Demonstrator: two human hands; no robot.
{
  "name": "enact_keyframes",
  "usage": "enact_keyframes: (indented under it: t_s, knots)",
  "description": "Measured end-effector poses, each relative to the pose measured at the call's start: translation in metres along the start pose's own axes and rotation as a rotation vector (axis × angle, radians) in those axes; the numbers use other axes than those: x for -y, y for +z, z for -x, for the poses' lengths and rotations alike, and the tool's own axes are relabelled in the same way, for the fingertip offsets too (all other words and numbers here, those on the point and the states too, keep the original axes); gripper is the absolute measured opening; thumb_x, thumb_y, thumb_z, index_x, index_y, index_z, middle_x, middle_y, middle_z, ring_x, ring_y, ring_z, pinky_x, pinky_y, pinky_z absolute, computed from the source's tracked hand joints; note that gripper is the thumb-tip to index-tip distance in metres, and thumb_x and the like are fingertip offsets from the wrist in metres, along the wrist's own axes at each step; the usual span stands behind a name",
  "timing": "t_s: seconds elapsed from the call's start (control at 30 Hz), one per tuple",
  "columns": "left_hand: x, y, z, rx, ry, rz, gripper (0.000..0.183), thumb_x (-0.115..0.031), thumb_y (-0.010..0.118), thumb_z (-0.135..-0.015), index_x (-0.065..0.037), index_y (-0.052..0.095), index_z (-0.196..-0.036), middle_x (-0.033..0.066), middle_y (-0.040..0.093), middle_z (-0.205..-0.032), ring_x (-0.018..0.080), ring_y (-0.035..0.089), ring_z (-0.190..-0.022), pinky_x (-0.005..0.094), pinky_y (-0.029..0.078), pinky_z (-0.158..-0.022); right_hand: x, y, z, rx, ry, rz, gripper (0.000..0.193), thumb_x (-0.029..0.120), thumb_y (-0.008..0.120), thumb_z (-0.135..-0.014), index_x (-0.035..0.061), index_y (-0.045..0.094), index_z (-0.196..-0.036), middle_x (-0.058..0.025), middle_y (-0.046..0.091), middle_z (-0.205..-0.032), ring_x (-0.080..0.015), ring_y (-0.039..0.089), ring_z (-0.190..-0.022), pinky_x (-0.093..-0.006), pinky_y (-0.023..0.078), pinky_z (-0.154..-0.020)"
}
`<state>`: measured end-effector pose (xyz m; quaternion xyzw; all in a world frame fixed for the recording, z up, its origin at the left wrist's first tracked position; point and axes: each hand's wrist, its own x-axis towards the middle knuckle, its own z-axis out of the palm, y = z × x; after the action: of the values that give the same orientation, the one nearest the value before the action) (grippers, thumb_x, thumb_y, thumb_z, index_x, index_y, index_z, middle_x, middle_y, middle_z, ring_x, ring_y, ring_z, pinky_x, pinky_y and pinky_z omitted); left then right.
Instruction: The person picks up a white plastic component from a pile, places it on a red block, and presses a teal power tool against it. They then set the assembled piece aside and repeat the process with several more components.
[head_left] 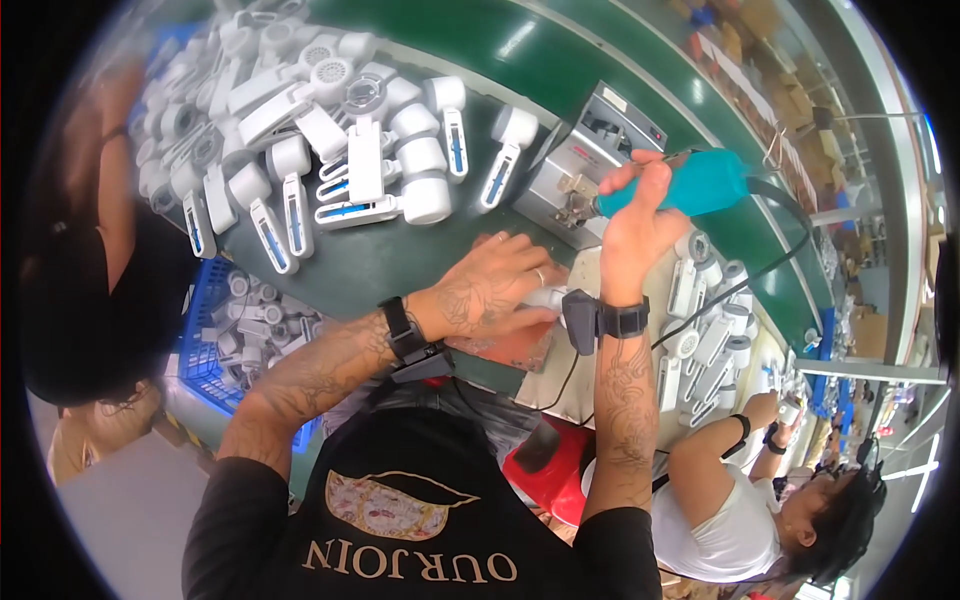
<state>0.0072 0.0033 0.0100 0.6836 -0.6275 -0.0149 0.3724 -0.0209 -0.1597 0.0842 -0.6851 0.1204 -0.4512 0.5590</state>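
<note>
My right hand [640, 230] is wrapped round a teal electric screwdriver [708, 184], which is held tilted with its tip down to the left. That tip is at the front of a grey screw feeder [568, 165]. Over the green table, my left hand [495, 285] has its fingers curled round a white plastic part [545, 298], which looks like the round head of a handheld fan. Much of that part is hidden by the fingers and the right wrist's band. An orange-brown mat [515, 347] lies below the left hand.
White handheld fans [365, 160] are heaped at the far left, some showing blue strips. More fans [700, 340] lie to the right. A blue crate [205, 300] holds white parts. A black cable [800, 225] trails from the screwdriver. Co-workers sit at left and right [720, 505].
</note>
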Motion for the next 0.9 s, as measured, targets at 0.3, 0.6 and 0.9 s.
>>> enact_keyframes:
  t_s: [0.3,0.6,0.9]
  knots:
    - [-0.002,0.002,0.000,-0.004,-0.045,0.025,0.043,-0.038,0.070,-0.084,-0.015,0.062,-0.121,0.0037,0.057,-0.106,0.0248,0.052,-0.101,0.0404,0.042,-0.091,-0.009,0.004,0.008,0.049,0.042,-0.045,0.033,0.031,0.052,-0.102,-0.0009,0.057,-0.096,-0.0047,0.055,-0.067,-0.0146,0.056,-0.060,-0.0274,0.043,-0.054]
    - [0.001,0.006,0.000,-0.038,-0.072,0.026,0.043,-0.039,0.072,-0.083,-0.014,0.065,-0.117,0.0031,0.061,-0.107,0.0244,0.055,-0.100,0.0393,0.043,-0.091,0.028,-0.037,0.059,0.048,0.119,-0.076,0.046,0.041,0.056,-0.099,-0.0045,0.053,-0.101,-0.0071,0.051,-0.066,-0.0184,0.053,-0.057,-0.0311,0.044,-0.055]
    - [0.001,0.008,0.001,-0.032,-0.075,0.019,0.040,-0.040,0.071,-0.084,-0.015,0.066,-0.114,0.0027,0.061,-0.108,0.0244,0.055,-0.099,0.0377,0.042,-0.090,0.012,-0.038,0.066,0.031,0.140,-0.077,0.041,0.038,0.057,-0.099,-0.0030,0.052,-0.097,-0.0077,0.051,-0.066,-0.0189,0.053,-0.057,-0.0322,0.044,-0.055]
